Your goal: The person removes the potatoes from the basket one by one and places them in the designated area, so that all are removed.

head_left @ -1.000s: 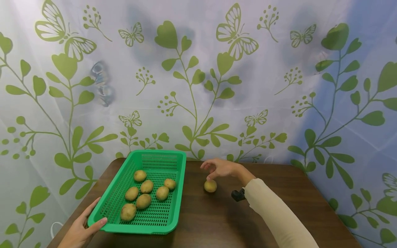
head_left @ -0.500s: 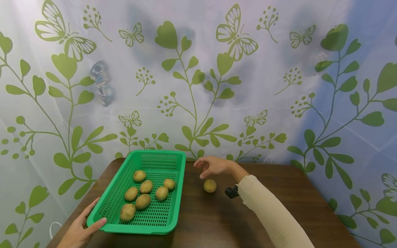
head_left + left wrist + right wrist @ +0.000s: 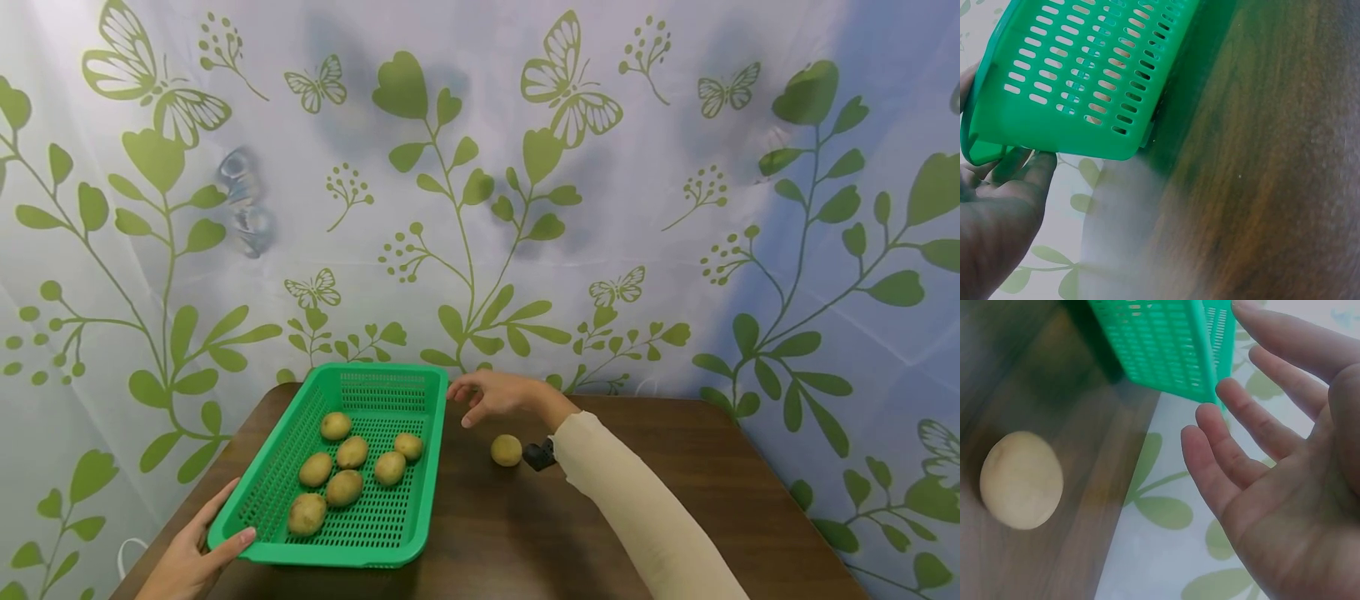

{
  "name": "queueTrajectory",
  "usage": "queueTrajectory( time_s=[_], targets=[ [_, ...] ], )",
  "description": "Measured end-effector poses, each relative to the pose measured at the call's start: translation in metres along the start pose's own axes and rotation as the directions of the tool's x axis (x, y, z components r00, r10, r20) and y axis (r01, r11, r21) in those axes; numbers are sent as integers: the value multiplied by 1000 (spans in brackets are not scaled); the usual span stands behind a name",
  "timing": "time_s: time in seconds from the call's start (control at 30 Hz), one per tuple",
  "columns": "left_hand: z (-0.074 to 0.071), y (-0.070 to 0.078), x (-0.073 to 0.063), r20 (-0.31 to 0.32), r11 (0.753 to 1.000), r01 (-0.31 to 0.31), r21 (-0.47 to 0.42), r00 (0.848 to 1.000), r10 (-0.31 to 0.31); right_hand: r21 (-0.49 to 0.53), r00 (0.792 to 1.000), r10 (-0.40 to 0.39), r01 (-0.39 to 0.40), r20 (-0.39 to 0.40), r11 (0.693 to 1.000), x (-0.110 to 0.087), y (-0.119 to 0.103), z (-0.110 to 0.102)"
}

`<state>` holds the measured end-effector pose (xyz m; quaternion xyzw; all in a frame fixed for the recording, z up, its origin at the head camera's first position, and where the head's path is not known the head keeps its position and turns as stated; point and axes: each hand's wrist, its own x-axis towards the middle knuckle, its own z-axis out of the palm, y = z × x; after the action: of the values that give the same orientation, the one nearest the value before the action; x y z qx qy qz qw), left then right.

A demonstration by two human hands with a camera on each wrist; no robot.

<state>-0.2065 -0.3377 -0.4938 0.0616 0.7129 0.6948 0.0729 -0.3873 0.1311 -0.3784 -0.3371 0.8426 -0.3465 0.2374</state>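
A green plastic basket (image 3: pixel 431 467) stands on the left part of the table, with several potatoes (image 3: pixel 344 487) lying on its slotted floor. My left hand (image 3: pixel 197 546) grips its near left corner, thumb over the rim and fingers around the outside; the left wrist view shows the fingers under the rim. My right hand (image 3: pixel 498 395) holds nothing, its fingers loosely bent, close to the basket's far right rim. One potato (image 3: pixel 506 450) lies on the table below and behind that hand; the right wrist view shows it apart from the palm (image 3: pixel 1297 519).
The brown wooden table (image 3: pixel 600 533) reaches back to a white curtain (image 3: pixel 495 167) with green leaves and butterflies. A small black device (image 3: pixel 537 455) sits at the right wrist. A white cord loop (image 3: pixel 129 557) hangs at the table's left edge.
My right hand has moved left, away from above the lone potato and toward the basket's rim. The potato stays on the table. My left hand keeps its grip on the basket.
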Motion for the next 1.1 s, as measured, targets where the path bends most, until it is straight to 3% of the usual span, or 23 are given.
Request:
queueTrajectory(
  time_s=[0.33, 1.1],
  targets=[
    [-3, 0, 1, 9, 998, 55, 9, 998, -55, -35, 999, 6, -4, 42, 999, 17, -12, 2],
    [-2, 0, 2, 6, 1000, 18, -19, 1000, -17, -125, 994, 10, 4, 112, 992, 58, -46, 10]
  ],
)
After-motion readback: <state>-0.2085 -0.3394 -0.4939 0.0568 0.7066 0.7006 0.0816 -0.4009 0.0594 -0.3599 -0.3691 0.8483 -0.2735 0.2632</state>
